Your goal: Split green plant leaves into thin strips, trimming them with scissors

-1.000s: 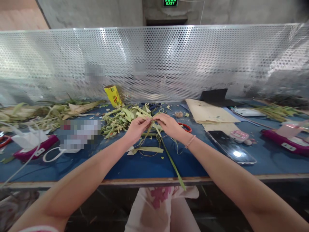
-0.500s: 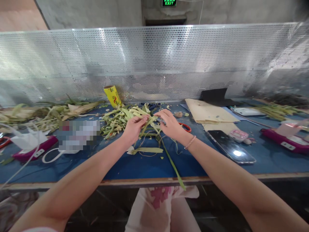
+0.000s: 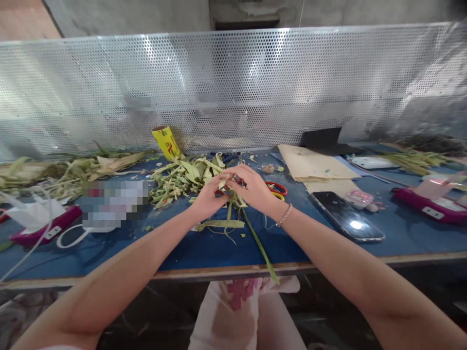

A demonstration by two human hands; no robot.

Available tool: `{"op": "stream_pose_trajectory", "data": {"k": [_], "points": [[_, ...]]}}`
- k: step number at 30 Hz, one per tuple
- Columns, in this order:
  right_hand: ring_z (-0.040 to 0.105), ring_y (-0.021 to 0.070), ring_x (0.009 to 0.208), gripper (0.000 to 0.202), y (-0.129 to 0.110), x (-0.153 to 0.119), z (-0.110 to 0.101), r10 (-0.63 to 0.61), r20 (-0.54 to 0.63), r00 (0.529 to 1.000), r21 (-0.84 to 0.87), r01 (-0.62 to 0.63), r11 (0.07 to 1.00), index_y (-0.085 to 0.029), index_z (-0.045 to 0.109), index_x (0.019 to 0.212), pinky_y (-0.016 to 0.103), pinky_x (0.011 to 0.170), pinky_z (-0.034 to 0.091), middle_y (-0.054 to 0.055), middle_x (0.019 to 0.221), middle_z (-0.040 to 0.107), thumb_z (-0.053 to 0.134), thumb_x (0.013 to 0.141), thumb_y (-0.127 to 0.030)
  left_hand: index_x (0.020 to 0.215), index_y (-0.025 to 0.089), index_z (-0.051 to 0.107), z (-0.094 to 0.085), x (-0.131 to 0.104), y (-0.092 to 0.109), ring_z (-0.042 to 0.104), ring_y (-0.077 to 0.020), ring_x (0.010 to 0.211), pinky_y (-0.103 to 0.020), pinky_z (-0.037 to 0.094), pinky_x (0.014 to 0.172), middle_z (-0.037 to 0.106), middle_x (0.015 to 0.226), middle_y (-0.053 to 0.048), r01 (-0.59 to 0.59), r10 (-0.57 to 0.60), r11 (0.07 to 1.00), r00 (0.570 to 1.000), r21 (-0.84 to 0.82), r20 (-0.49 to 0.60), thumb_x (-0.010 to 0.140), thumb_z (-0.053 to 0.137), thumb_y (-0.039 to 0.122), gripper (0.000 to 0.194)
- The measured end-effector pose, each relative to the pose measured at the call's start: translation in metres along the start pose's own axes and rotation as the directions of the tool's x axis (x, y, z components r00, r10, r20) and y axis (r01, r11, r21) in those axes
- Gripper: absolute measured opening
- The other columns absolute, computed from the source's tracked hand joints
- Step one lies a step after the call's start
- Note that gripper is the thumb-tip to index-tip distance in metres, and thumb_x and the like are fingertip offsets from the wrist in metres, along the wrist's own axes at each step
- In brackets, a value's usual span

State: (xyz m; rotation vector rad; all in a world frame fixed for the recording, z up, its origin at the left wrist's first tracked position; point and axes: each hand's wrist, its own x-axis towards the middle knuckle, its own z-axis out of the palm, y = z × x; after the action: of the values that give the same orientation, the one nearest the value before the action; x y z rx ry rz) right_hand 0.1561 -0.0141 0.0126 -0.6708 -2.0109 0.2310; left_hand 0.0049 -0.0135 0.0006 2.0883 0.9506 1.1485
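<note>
My left hand [image 3: 210,198] is closed on a pale green leaf strip [image 3: 229,212] at the middle of the blue table. My right hand [image 3: 251,187] meets it from the right, its fingers pinched on the same strip. The fingertips of both hands nearly touch. Behind my left hand lies a heap of pale green plant pieces [image 3: 182,177]. Below the hands a flat leaf [image 3: 222,224] rests on the table, and a long green blade [image 3: 260,245] reaches over the front edge. Scissors with red and yellow handles [image 3: 278,188] lie just right of my right hand.
A yellow tube [image 3: 167,143] leans near the perforated metal screen [image 3: 255,87]. At the right are a phone [image 3: 346,216], a pink case [image 3: 358,198], brown paper [image 3: 317,165] and a purple power strip [image 3: 430,206]. Another purple strip [image 3: 65,224] and dry husks [image 3: 102,165] are at the left.
My hands have come closer together, and my right hand has moved left over the strip. The yellow scissor handle now shows. The view has tilted slightly down.
</note>
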Motion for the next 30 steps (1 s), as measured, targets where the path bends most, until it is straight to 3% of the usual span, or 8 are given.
{"op": "stream_pose_trajectory", "data": {"k": [3, 9, 14, 17, 19, 24, 27, 30], "points": [[0.051, 0.0129, 0.076, 0.016, 0.001, 0.000, 0.000, -0.007, -0.008, 1.000, 0.001, 0.007, 1.000, -0.019, 0.058, 0.089, 0.027, 0.067, 0.045, 0.004, 0.083, 0.053, 0.046, 0.081, -0.014, 0.079, 0.013, 0.058, 0.000, 0.000, -0.001, 0.054, -0.0136, 0.078, -0.026, 0.045, 0.064, 0.053, 0.093, -0.007, 0.034, -0.034, 0.999, 0.999, -0.014, -0.001, 0.063, 0.051, 0.010, 0.017], [0.049, 0.0147, 0.080, 0.028, 0.022, 0.000, -0.003, -0.039, -0.012, 0.999, -0.121, 0.037, 0.992, -0.018, 0.056, 0.091, 0.030, 0.072, 0.044, 0.006, 0.089, 0.048, 0.038, 0.076, -0.002, 0.089, 0.016, 0.056, -0.005, 0.001, 0.000, 0.058, -0.0116, 0.076, -0.028, 0.046, 0.071, 0.055, 0.101, -0.006, 0.118, -0.120, 0.989, 0.993, -0.087, -0.016, 0.062, 0.051, 0.009, 0.029], [0.045, 0.0206, 0.094, 0.039, 0.041, -0.002, -0.006, -0.136, 0.099, 0.986, -0.237, 0.156, 0.959, -0.018, 0.051, 0.102, 0.039, 0.084, 0.040, 0.009, 0.095, 0.046, 0.039, 0.070, 0.000, 0.108, 0.018, 0.048, -0.013, 0.001, -0.001, 0.060, -0.0154, 0.076, -0.026, 0.045, 0.064, 0.060, 0.079, -0.002, 0.264, -0.253, 0.935, 0.964, -0.238, 0.078, 0.060, 0.053, 0.006, 0.050], [0.044, 0.0214, 0.097, 0.043, 0.041, -0.003, -0.006, -0.157, 0.099, 0.983, -0.236, 0.177, 0.956, -0.018, 0.049, 0.106, 0.040, 0.086, 0.040, 0.010, 0.097, 0.046, 0.039, 0.069, 0.001, 0.102, 0.017, 0.052, -0.014, 0.002, 0.001, 0.060, -0.0145, 0.081, -0.026, 0.045, 0.070, 0.061, 0.084, -0.003, 0.289, -0.284, 0.851, 0.956, -0.438, 0.078, 0.057, 0.052, 0.002, 0.048], [0.044, 0.0210, 0.098, 0.044, 0.039, -0.002, -0.005, -0.173, 0.104, 0.979, -0.231, 0.193, 0.954, -0.018, 0.049, 0.108, 0.040, 0.087, 0.039, 0.010, 0.098, 0.047, 0.038, 0.070, 0.001, 0.094, 0.015, 0.055, -0.013, 0.003, 0.004, 0.061, -0.0134, 0.079, -0.027, 0.046, 0.074, 0.061, 0.088, -0.004, 0.285, -0.298, 0.746, 0.951, -0.602, 0.080, 0.058, 0.055, 0.004, 0.037], [0.045, 0.0218, 0.102, 0.035, 0.027, -0.002, -0.005, -0.167, 0.158, 0.973, -0.214, 0.198, 0.956, -0.019, 0.048, 0.109, 0.043, 0.091, 0.038, 0.010, 0.102, 0.048, 0.046, 0.076, -0.008, 0.084, 0.013, 0.056, -0.015, 0.006, 0.009, 0.059, -0.0097, 0.066, -0.024, 0.049, 0.068, 0.061, 0.075, -0.002, 0.309, -0.334, 0.492, 0.931, -0.814, 0.151, 0.061, 0.056, 0.005, 0.024], [0.046, 0.0219, 0.105, 0.036, 0.021, -0.003, -0.004, -0.104, 0.142, 0.984, -0.146, 0.125, 0.981, -0.019, 0.044, 0.112, 0.043, 0.090, 0.041, 0.011, 0.107, 0.049, 0.050, 0.077, -0.015, 0.086, 0.013, 0.057, -0.017, 0.006, 0.009, 0.057, -0.0070, 0.063, -0.021, 0.049, 0.066, 0.061, 0.075, -0.002, 0.306, -0.302, 0.461, 0.937, -0.833, 0.177, 0.057, 0.051, -0.003, 0.034], [0.055, 0.0178, 0.089, 0.041, 0.019, -0.005, -0.002, 0.035, 0.156, 0.987, 0.009, -0.036, 0.999, -0.019, 0.040, 0.115, 0.036, 0.075, 0.049, 0.009, 0.102, 0.054, 0.054, 0.076, -0.023, 0.087, 0.012, 0.059, -0.018, 0.006, 0.006, 0.055, -0.0057, 0.060, -0.021, 0.048, 0.068, 0.061, 0.079, -0.003, 0.303, -0.319, 0.479, 0.934, -0.823, 0.159, 0.060, 0.049, -0.003, 0.033]]}}
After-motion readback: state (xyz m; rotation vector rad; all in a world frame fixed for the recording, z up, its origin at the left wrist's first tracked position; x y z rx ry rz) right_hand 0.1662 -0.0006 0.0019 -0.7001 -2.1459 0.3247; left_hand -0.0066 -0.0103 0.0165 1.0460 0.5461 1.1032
